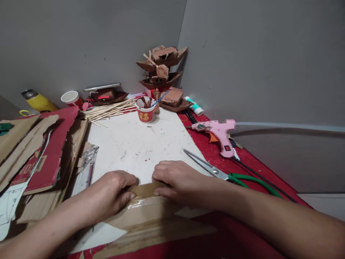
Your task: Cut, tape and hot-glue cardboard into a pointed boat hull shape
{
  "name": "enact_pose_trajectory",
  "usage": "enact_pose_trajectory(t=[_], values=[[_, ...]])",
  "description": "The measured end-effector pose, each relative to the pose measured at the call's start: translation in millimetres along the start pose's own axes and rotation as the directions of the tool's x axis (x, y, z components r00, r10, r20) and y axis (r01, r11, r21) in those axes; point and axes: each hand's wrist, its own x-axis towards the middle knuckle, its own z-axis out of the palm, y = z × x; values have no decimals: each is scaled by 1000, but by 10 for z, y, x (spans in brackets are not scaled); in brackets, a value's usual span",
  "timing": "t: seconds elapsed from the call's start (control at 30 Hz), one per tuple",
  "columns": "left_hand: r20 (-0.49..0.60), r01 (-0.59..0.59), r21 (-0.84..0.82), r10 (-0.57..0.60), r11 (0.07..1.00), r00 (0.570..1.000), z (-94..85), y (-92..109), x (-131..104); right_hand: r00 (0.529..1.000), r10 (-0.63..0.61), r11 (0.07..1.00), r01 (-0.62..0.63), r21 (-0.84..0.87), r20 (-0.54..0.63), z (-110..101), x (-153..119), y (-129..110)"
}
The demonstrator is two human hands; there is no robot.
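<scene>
A piece of brown cardboard [147, 190] with a strip of shiny tape lies at the near edge of a white board [121, 144]. My left hand [115, 192] grips its left part, thumb below and fingers curled over the far side. On the right, my right hand [171, 180] pinches the same cardboard between thumb and fingers. Scissors [215, 171] with green handles lie just beyond my right forearm, blades apart. More cardboard [161, 230] lies below my hands, partly in shadow.
A pink glue gun [219, 133] lies at right with its cable. A paper cup [145, 114] with brown paint stands behind, near wooden sticks [110, 110] and stacked model boats [161, 72]. Cardboard scraps [45, 154] pile up at left, before a yellow bottle [40, 102].
</scene>
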Motion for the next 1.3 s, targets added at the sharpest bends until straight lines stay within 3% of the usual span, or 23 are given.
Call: enact_pose_trajectory(t=[0.23, 0.37, 0.57, 0.67, 0.8, 0.93, 1.13, 1.3], values=[[-49, -112, 205, 125, 972, 991, 119, 53, -16, 996, -86, 992, 84, -90, -22, 67, -55, -35], [-122, -189, 429, 263, 883, 957, 272, 45, -108, 988, -144, 970, 132, -205, -49, 99, -109, -116], [-72, -251, 658, 392, 709, 917, 420, 38, -260, 974, -226, 919, 206, -335, -19, 92, -179, -233], [-110, -246, 618, 392, 746, 913, 440, -4, -274, 969, -245, 900, 225, -375, -7, 76, -194, -250], [-215, -210, 267, 270, 941, 938, 397, -90, -256, 978, -207, 917, 195, -348, 4, 66, -170, -223], [-228, -240, 85, 254, 967, 940, 367, -127, -254, 978, -208, 918, 197, -344, 6, 55, -163, -206], [-258, -207, 249, 271, 946, 927, 416, -69, -298, 978, -195, 930, 162, -329, -70, 158, -195, -223], [-213, -194, 565, 369, 802, 905, 496, 1, -351, 942, -314, 857, 227, -463, -120, 330, -167, -234]])
